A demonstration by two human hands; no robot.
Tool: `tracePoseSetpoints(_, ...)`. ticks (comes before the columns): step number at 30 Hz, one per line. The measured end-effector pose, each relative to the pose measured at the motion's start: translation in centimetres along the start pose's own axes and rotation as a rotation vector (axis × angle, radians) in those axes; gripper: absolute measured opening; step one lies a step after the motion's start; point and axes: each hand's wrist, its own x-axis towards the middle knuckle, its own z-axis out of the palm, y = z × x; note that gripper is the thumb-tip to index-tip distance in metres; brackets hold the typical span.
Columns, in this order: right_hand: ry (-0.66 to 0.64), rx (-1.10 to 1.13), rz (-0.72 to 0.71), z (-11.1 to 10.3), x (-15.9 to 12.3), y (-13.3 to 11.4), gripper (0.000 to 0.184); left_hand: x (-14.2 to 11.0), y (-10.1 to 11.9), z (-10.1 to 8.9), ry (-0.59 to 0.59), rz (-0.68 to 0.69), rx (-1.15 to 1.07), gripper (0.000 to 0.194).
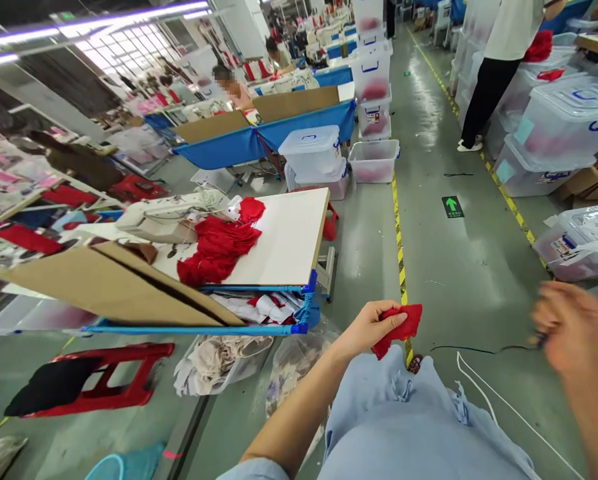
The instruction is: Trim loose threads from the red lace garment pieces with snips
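Observation:
My left hand [371, 327] pinches a small piece of red cloth [403, 328] above my light blue trouser leg [403, 427]. My right hand [576, 330] is at the right edge, smeared by motion; a thin dark cord [479, 349] runs from it across the floor. A pile of red fabric [219, 250] lies on the white sewing table [289, 240] ahead on the left, beside a white sewing machine [166, 217].
A cardboard sheet [113, 283] leans on the blue table frame. A red stool [103, 380] stands at the lower left. Clear plastic bins [373, 160] line the aisle, marked by yellow-black floor tape [399, 253]. A person in black trousers [483, 93] stands at the far right.

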Motion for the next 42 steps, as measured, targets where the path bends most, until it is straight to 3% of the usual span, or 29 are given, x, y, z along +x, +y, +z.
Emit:
tracePoseSetpoints(2,-0.386,-0.132,0.129,3.9,0.5,0.7,0.037,1.2,1.1,0.7,-0.031,-0.009,0.004,0.048)
tracePoseSetpoints(5,-0.913,-0.251,0.113,8.9,0.8,0.4,0.039,3.1,2.2,0.5,0.019,0.042,0.134,0.037)
tracePoseSetpoints(6,-1.011,-0.268,0.1,10.1,1.2,0.1,0.038,3.9,2.4,0.2,0.065,0.064,0.209,0.032)
tracePoseSetpoints(8,-1.072,-0.302,0.085,11.5,2.7,-0.4,0.039,5.8,2.7,-0.7,0.134,0.079,0.331,0.023)
tracePoseSetpoints(10,-1.013,-0.344,0.075,11.9,5.1,-0.6,0.042,8.2,3.0,-1.9,0.119,0.05,0.359,0.021)
tracePoseSetpoints(13,-0.817,-0.36,0.109,11.5,9.6,-1.0,0.042,12.2,3.9,-4.1,0.094,0.028,0.317,0.022)
tracePoseSetpoints(18,-0.368,0.072,0.119,12.0,15.6,-3.1,0.043,18.1,6.5,-8.8,0.1,0.033,0.207,0.028)
tracePoseSetpoints(20,-0.352,0.181,0.089,13.5,16.7,-3.8,0.045,20.0,7.4,-10.4,0.093,0.055,0.187,0.031)
tracePoseSetpoints(25,-0.492,0.3,0.191,18.1,18.6,-4.9,0.05,23.4,9.1,-13.1,0.079,0.108,0.162,0.034)
tracePoseSetpoints(30,-0.328,0.39,0.107,19.7,21.3,-6.8,0.046,25.7,9.8,-14.1,0.067,0.092,0.034,0.032)
tracePoseSetpoints(35,-0.182,0.622,0.186,20.7,23.9,-8.5,0.038,28.0,9.4,-15.0,0.278,0.076,0.485,0.011)
tracePoseSetpoints(39,-0.044,0.83,0.384,20.6,26.7,-9.0,0.035,29.0,9.3,-16.0,0.293,0.003,0.755,0.018)
tracePoseSetpoints(42,-0.027,0.76,0.266,18.9,30.7,-8.7,0.036,29.5,9.3,-17.0,0.389,-0.129,0.875,0.021)
